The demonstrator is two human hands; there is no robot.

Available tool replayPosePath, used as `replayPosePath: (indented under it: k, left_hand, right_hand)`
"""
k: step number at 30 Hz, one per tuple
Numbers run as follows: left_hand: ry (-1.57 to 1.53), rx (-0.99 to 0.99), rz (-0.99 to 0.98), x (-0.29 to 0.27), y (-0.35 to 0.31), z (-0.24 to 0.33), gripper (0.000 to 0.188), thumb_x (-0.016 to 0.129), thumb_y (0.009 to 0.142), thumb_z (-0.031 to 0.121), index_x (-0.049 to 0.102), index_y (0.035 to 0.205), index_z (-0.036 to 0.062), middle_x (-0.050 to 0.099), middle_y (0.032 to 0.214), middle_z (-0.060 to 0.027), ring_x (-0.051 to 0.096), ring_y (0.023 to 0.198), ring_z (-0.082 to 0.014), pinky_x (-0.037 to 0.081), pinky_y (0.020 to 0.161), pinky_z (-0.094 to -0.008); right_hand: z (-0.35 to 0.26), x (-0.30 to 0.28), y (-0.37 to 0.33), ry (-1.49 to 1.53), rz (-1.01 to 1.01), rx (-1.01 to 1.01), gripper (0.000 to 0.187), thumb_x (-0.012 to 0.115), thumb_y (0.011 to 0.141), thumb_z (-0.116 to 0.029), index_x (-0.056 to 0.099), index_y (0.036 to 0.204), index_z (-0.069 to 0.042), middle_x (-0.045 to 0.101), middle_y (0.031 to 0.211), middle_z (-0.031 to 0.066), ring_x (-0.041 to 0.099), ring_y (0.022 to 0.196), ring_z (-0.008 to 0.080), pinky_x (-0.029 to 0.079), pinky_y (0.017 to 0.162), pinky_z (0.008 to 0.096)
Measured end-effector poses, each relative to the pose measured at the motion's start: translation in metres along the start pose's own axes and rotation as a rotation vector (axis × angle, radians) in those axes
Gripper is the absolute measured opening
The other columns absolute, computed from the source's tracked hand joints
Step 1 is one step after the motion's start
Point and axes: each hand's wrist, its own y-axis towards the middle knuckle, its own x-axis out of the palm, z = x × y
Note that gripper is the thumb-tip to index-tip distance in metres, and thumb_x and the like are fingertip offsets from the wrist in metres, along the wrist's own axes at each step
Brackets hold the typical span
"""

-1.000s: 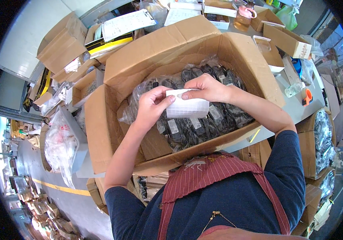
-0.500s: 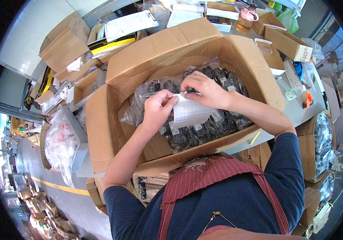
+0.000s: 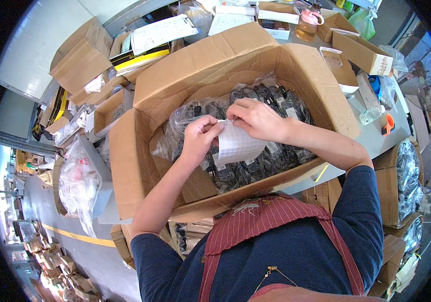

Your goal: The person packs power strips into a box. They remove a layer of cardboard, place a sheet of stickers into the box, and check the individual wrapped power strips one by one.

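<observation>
Beneath the work lies a grey surface, most of it covered by the large open cardboard box in front of you. Your arms are the next biggest shapes: the left forearm rises from the near left and slants far and right across the box's near wall, while the right forearm comes in from the right, elbow bent wide, and crosses the box's near right corner. Inside the box, black cords in clear bags fill the middle and right, some with white labels; bare cardboard shows at the near left. Left of the box, clear plastic bags hang over a grey bin.

The white sheet is above the bagged cords, around the middle of the box, sloping down from its far edge toward you. Your left hand is at its far left corner, wrist raised, fingers curled inward; its grip is closed, the corner caught between thumb and bent fingers. Your right hand arches over the far edge, back of the hand up, fingertips bent down and leftward close to the left thumb. Its grip pinches that edge, though the bunched fingers hide the exact contact. On the right stand a small clear bottle and an orange thing.
</observation>
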Motion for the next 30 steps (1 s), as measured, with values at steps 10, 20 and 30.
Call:
replayPosePath:
  k: [10, 20, 30]
  left_hand:
    - [-0.138, -0.047, 0.007, -0.002, 0.003, -0.005, 0.009, 0.067, 0.091, 0.013, 0.065, 0.092, 0.0033, 0.066, 0.083, -0.0020, 0.062, 0.072, -0.0088, 0.050, 0.064, -0.0245]
    - [-0.071, -0.054, 0.060, -0.006, 0.009, -0.007, 0.014, 0.068, 0.090, 0.014, 0.065, 0.090, 0.0005, 0.066, 0.080, -0.0021, 0.059, 0.070, -0.0072, 0.048, 0.059, -0.0239]
    - [0.665, -0.089, -0.120, -0.016, 0.023, -0.052, 0.027, 0.060, 0.094, 0.017, 0.068, 0.114, 0.0006, 0.072, 0.099, -0.0113, 0.070, 0.090, -0.0202, 0.056, 0.079, -0.0339]
  right_hand:
    - [-0.009, 0.002, -0.005, -0.271, -0.004, -0.152, 0.021, 0.065, 0.079, 0.000, 0.062, 0.099, -0.003, 0.062, 0.092, 0.0114, 0.064, 0.085, 0.0314, 0.053, 0.070, 0.0422]
    - [0.037, -0.031, 0.010, 0.950, -0.050, 0.543, 0.017, 0.063, 0.083, 0.003, 0.069, 0.098, 0.002, 0.070, 0.091, 0.0058, 0.067, 0.087, 0.0124, 0.055, 0.080, 0.0266]
    - [0.039, -0.032, 0.011, 1.078, -0.039, 0.527, 0.020, 0.060, 0.082, 0.004, 0.066, 0.101, 0.002, 0.067, 0.094, 0.0069, 0.066, 0.091, 0.0135, 0.054, 0.082, 0.0276]
